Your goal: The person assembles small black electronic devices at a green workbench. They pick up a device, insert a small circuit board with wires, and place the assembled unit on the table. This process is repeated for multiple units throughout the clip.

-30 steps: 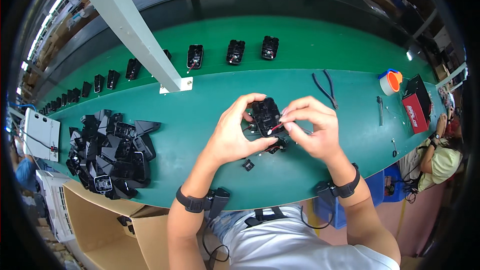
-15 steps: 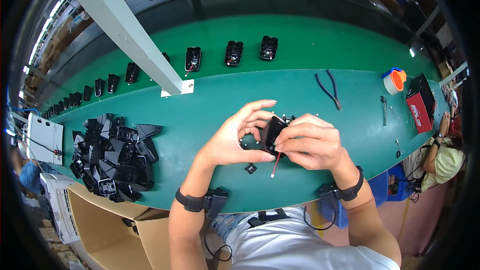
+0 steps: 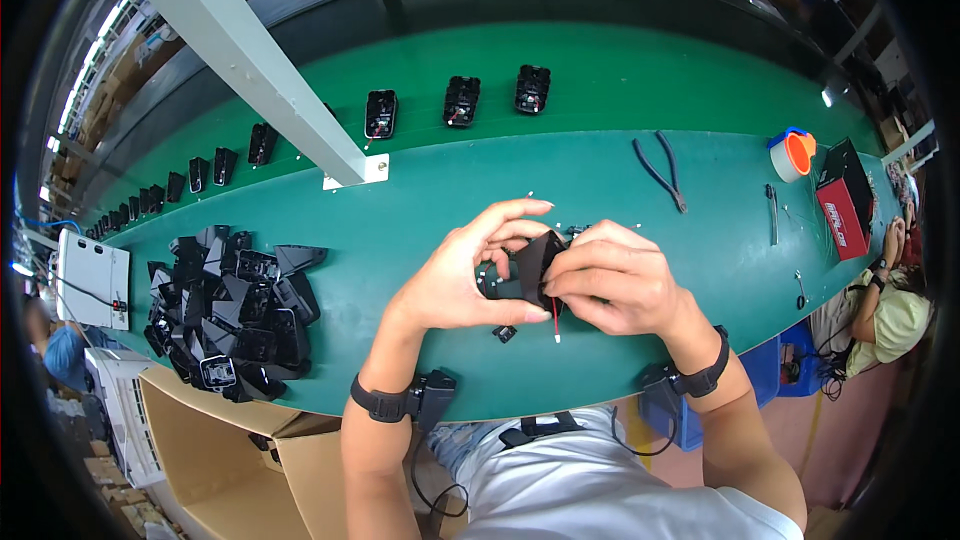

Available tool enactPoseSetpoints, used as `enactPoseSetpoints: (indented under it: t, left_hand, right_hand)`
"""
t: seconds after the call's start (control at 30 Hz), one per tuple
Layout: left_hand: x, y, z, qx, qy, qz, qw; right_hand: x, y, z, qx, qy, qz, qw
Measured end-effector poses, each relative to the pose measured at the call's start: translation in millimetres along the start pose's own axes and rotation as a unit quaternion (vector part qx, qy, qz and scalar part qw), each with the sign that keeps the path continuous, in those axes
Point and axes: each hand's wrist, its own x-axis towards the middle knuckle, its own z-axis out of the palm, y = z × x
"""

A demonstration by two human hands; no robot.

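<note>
Between my hands, above the green table, is a black plastic housing (image 3: pixel 535 265), tilted, with a short red wire (image 3: pixel 557 325) hanging from it to a white end. Fingers and thumb of my left hand (image 3: pixel 465 275) curl around its left side and grip it. At its open right side, my right hand (image 3: pixel 620 280) pinches with thumb and fingertips; what lies between those tips is hidden. A small black square part (image 3: pixel 505 334) lies on the table just below my left thumb. Small dark parts (image 3: pixel 575 232) show partly behind my right fingers.
A pile of black housings (image 3: pixel 235 315) lies to the left. Beyond the table edge, a row of black units (image 3: pixel 380 115) stands on a green strip. Pliers (image 3: pixel 662 175), a tape roll (image 3: pixel 792 155) and a red-black box (image 3: pixel 845 200) lie right. A metal post (image 3: pixel 260 70) rises back left. Another person (image 3: pixel 885 315) sits far right.
The housing has turned slightly in my left hand, and the red wire's end has shifted right and up. My right fingers stay at its open side. The units behind appear slightly shifted.
</note>
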Motion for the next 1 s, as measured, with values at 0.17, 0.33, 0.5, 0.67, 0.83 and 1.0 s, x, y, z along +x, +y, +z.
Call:
enactPoseSetpoints:
  t: [0.17,0.33,0.5,0.67,0.83,1.0]
  left_hand:
    - [0.7,-5.3,1.3,0.081,0.087,0.087,0.989]
    - [1.7,3.0,3.9,0.228,0.224,0.141,0.937]
    - [8.3,-1.4,28.4,0.371,0.28,0.231,0.855]
    - [7.2,-1.5,21.2,0.345,0.224,0.232,0.881]
    - [6.4,-6.6,19.8,0.29,0.206,0.227,0.907]
    - [-0.1,-2.7,21.9,0.26,0.215,0.219,0.916]
  right_hand:
    - [-2.2,-0.8,0.6,0.091,0.007,0.113,0.989]
    - [1.8,-9.3,-3.6,0.178,-0.006,0.175,0.968]
    - [-11.5,0.0,14.2,0.503,0.12,0.375,0.77]
    - [-19.0,7.9,23.1,0.563,0.134,0.391,0.716]
    - [-18.0,10.1,21.4,0.596,0.137,0.413,0.675]
    - [-17.1,6.7,20.2,0.647,0.106,0.389,0.647]
